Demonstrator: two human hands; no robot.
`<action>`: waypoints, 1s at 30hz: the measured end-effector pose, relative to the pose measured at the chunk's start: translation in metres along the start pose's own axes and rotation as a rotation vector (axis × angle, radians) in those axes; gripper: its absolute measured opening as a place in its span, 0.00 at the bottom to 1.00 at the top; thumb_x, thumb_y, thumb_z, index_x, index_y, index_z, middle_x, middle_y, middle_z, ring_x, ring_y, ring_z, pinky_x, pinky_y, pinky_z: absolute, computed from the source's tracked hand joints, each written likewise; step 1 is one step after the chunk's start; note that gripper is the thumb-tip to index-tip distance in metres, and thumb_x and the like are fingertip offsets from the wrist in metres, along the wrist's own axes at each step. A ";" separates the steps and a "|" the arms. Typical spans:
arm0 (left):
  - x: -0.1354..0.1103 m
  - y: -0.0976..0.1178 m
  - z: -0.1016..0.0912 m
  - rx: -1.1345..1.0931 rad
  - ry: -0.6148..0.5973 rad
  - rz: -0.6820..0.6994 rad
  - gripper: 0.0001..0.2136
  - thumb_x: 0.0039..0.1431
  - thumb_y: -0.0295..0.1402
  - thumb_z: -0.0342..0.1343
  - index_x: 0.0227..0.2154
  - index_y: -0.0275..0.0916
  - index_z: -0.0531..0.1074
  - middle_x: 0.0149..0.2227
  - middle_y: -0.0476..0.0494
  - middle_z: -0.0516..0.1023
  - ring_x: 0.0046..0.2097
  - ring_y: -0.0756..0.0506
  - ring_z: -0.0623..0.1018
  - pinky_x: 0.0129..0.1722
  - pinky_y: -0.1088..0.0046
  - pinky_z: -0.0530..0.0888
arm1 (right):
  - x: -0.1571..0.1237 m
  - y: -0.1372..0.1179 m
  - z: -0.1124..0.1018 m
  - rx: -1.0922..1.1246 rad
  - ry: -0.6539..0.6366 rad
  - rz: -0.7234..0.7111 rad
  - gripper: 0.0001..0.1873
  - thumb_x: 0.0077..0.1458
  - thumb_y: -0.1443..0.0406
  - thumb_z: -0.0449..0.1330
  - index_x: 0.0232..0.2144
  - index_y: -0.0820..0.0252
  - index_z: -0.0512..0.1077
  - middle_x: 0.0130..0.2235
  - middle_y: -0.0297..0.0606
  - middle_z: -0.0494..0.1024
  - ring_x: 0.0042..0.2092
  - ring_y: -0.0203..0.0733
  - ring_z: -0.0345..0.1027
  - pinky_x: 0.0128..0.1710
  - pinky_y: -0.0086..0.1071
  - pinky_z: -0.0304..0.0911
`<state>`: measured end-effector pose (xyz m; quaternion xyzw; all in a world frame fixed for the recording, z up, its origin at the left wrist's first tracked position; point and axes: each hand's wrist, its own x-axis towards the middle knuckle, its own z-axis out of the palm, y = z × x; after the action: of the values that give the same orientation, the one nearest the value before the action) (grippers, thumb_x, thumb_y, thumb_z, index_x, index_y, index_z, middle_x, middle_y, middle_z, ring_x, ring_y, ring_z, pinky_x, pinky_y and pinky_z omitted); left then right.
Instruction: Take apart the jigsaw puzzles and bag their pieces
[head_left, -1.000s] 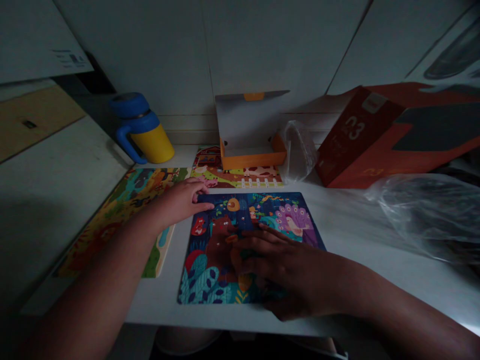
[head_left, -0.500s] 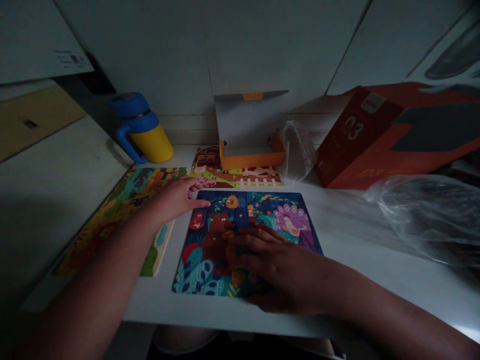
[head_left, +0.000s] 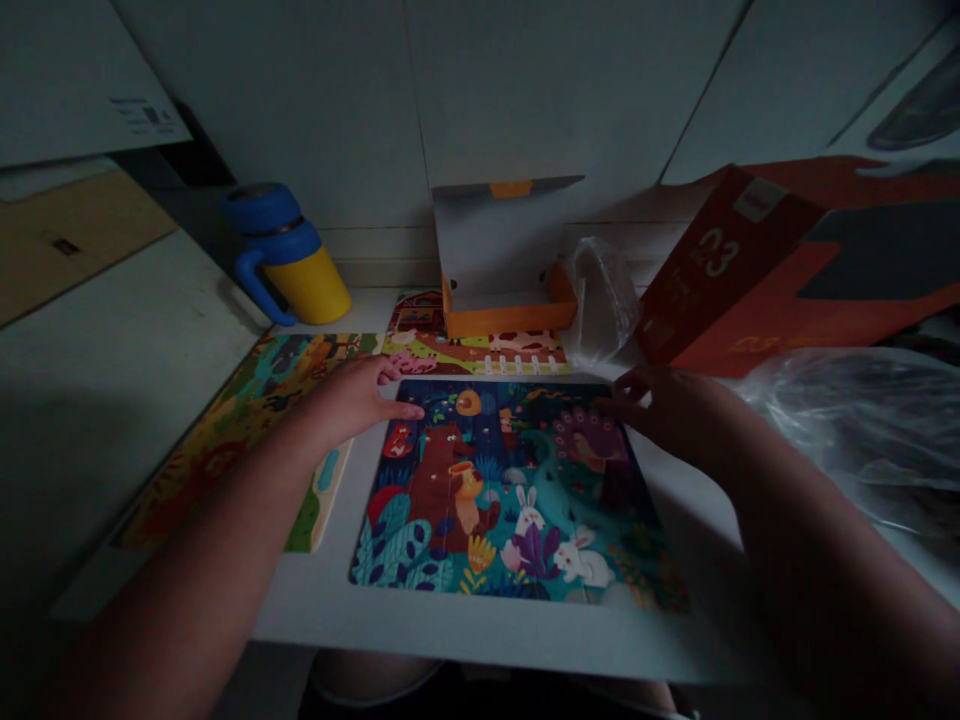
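Observation:
A jigsaw puzzle (head_left: 517, 490) lies flat on the white table, its joined picture showing a bear, rabbits and a peacock in a dark forest. My left hand (head_left: 367, 395) is at its upper left corner, thumb stretched onto the picture and apart from the slightly bent fingers. At the upper right corner, my right hand (head_left: 660, 405) touches the edge, with its thumb and fingers apart. Neither hand lifts the puzzle. Under my left forearm lies a second puzzle (head_left: 300, 375) with a yellow and green picture, partly covered.
Behind is a farm picture (head_left: 480, 355), with an open orange box (head_left: 510, 320) standing on it. Clear plastic wrap (head_left: 604, 300) is beside the box. A blue and yellow jug (head_left: 304, 275) stands back left, a large orange carton (head_left: 750, 290) right, a plastic bag (head_left: 847, 430) before it.
My right hand has moved from the middle of the puzzle to its upper right corner, uncovering the rabbits. My left hand has stayed at the upper left corner.

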<state>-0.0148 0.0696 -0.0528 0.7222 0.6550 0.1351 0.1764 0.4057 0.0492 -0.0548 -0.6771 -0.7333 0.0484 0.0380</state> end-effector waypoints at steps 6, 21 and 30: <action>0.004 -0.008 0.007 -0.082 0.025 0.027 0.26 0.38 0.52 0.76 0.37 0.42 0.78 0.41 0.42 0.81 0.39 0.40 0.79 0.36 0.66 0.74 | 0.005 0.002 0.003 0.113 -0.050 0.040 0.20 0.54 0.44 0.68 0.33 0.53 0.77 0.33 0.42 0.83 0.31 0.49 0.75 0.30 0.38 0.60; 0.006 -0.014 0.019 -0.248 0.063 0.079 0.27 0.42 0.48 0.75 0.41 0.43 0.70 0.37 0.47 0.78 0.36 0.43 0.78 0.35 0.67 0.72 | 0.007 -0.007 0.022 0.389 0.061 0.080 0.29 0.51 0.52 0.71 0.50 0.58 0.70 0.36 0.40 0.83 0.32 0.45 0.75 0.29 0.34 0.62; 0.003 -0.002 0.024 -0.286 0.032 0.120 0.19 0.55 0.45 0.68 0.46 0.45 0.74 0.43 0.41 0.84 0.43 0.39 0.81 0.39 0.62 0.76 | 0.001 -0.019 0.014 0.324 0.042 0.023 0.22 0.57 0.52 0.66 0.50 0.55 0.75 0.37 0.40 0.83 0.34 0.47 0.77 0.31 0.34 0.63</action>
<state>-0.0058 0.0709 -0.0752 0.7253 0.5874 0.2487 0.2588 0.3851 0.0485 -0.0664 -0.6712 -0.7072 0.1526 0.1613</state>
